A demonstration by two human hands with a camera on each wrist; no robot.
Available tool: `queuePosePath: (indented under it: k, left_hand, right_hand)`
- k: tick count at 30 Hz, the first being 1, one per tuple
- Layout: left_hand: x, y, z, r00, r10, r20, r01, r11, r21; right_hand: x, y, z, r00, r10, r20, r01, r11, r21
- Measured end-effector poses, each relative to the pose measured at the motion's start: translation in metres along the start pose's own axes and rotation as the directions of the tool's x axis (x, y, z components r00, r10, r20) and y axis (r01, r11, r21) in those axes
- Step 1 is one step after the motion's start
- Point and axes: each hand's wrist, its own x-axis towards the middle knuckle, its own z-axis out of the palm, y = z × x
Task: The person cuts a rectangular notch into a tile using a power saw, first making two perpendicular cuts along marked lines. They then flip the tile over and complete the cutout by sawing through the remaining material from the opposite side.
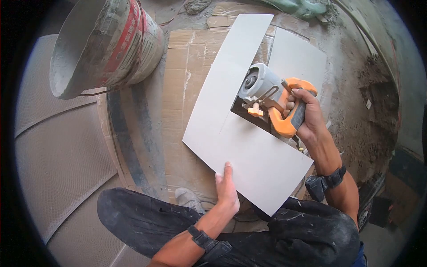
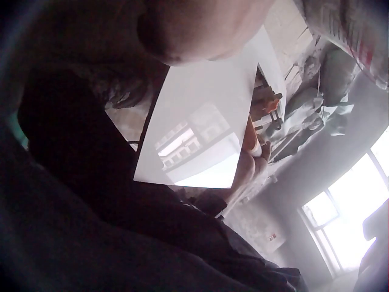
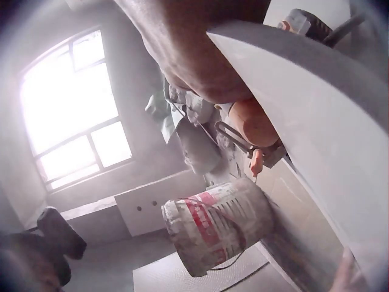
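A large white tile (image 1: pixel 249 142) with a corner cut out of it lies tilted over cardboard, its near corner over the person's knee. The left hand (image 1: pixel 227 189) grips its near edge, thumb on top and the other fingers hidden underneath. In the right hand (image 1: pixel 307 111) is a handheld tile cutter (image 1: pixel 267 86), gripped by its orange and black handle. The cutter's body sits at the cutout, its yellow knob facing the person. The left wrist view shows the tile's glossy face (image 2: pixel 194 115); in the right wrist view the tile (image 3: pixel 322 115) partly covers the cutter (image 3: pixel 252 125).
Another white tile piece (image 1: pixel 300 55) lies beyond the cutter on the cardboard (image 1: pixel 178 84). A dusty bucket (image 1: pixel 133 49) leans at the upper left, near textured tiles (image 1: pixel 62 102). Dirt and rubble (image 1: pixel 378 98) lie along the right, and green sheeting (image 1: pixel 302 6) at the far edge.
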Motion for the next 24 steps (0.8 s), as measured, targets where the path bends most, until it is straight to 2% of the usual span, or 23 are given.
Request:
queuePosePath:
  k: [10, 11, 13, 19, 22, 24]
  left_hand:
    - [-0.002, 0.001, 0.003, 1.000, -0.012, -0.027, 0.012, 1.000, -0.004]
    - [-0.002, 0.001, 0.003, 0.999, -0.018, -0.038, 0.018, 1.000, 0.002]
    - [0.001, -0.002, 0.001, 1.000, -0.009, -0.030, 0.009, 1.000, -0.009]
    - [0.001, 0.001, -0.001, 1.000, -0.017, -0.012, 0.017, 1.000, -0.020]
    - [0.009, -0.002, -0.014, 1.000, -0.003, 0.005, 0.003, 1.000, -0.013]
    - [0.016, -0.002, -0.025, 1.000, 0.009, 0.024, -0.008, 1.000, -0.016]
  right_hand:
    - [-0.005, 0.001, 0.005, 1.000, -0.028, 0.011, 0.028, 1.000, -0.007]
    - [-0.007, 0.000, 0.009, 0.999, -0.034, -0.022, 0.034, 0.999, -0.007]
    - [-0.008, 0.000, 0.010, 0.998, -0.041, -0.054, 0.041, 0.999, -0.010]
    - [-0.006, 0.002, 0.005, 0.998, -0.058, -0.009, 0.058, 0.998, -0.015]
    - [-0.005, 0.004, 0.003, 0.994, -0.090, -0.056, 0.091, 0.996, 0.018]
    - [-0.007, 0.003, 0.000, 0.997, -0.079, 0.009, 0.079, 0.997, -0.005]
